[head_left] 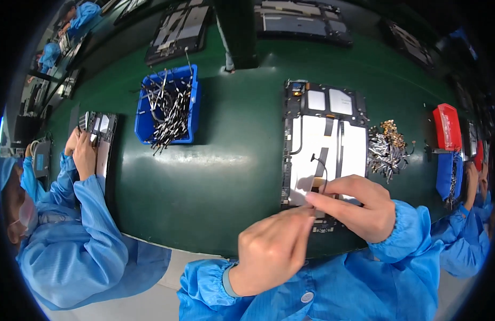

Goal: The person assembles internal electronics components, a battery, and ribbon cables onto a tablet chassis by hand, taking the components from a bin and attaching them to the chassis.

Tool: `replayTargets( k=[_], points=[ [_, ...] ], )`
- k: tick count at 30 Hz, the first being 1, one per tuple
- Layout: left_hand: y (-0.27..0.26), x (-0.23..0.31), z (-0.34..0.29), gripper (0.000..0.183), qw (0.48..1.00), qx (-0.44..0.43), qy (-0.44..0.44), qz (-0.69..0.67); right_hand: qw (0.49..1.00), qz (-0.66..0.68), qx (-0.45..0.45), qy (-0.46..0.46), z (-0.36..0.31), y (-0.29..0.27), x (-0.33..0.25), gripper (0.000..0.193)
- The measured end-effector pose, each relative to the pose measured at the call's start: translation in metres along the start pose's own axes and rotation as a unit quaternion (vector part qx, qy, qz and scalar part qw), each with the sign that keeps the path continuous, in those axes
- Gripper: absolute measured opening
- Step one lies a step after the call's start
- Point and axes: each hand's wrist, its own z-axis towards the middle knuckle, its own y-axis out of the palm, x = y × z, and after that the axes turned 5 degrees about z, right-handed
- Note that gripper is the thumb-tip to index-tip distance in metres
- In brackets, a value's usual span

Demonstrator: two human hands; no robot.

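An opened tablet-like device (356,140) with broad silver-white panels and a black frame lies on the bench in front of me. My right hand (365,206) is over its lower part, thumb and forefinger closed on a thin black cable (326,172). That cable curves upward over the panels to a small dark connector end. Close beside it, my left hand (271,247) is closed in a pinch at the device's near edge. Whatever sits between the left fingertips is hidden. Both fingertips nearly meet.
A blue bin (195,115) full of short cables stands left on the green bench (220,182). Loose cables (389,150) lie right of the device, then a red bin (447,125) and another blue bin (446,171). A post (236,37) rises behind. Co-workers in blue (71,251) sit either side.
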Motion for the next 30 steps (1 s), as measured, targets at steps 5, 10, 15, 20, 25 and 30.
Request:
replayTargets(
  k=[5, 10, 15, 20, 25, 30],
  points=[
    [0.003, -0.014, 0.007, 0.011, 0.997, -0.047, 0.003, -0.054, 0.999, 0.044, 0.005, 0.014, 0.005, 0.016, 0.021, 0.032],
    [-0.017, -0.041, 0.017, 0.022, 0.996, -0.038, 0.074, 0.023, 0.944, 0.208, 0.068, 0.248, 0.019, 0.025, 0.041, 0.028],
    [-0.016, -0.062, 0.030, 0.025, 0.977, -0.007, 0.129, 0.169, 0.916, 0.277, 0.096, 0.274, 0.029, 0.033, 0.063, 0.027],
    [-0.005, -0.071, 0.038, 0.027, 0.959, -0.016, 0.174, 0.224, 0.935, 0.199, 0.079, 0.281, 0.041, 0.031, 0.062, 0.023],
    [0.001, -0.076, 0.040, 0.028, 0.945, -0.043, 0.196, 0.257, 0.965, 0.111, 0.060, 0.228, 0.045, 0.031, 0.062, 0.019],
    [0.006, -0.078, 0.041, 0.027, 0.948, -0.040, 0.209, 0.235, 0.977, 0.090, 0.053, 0.188, 0.046, 0.030, 0.067, 0.018]
  ],
)
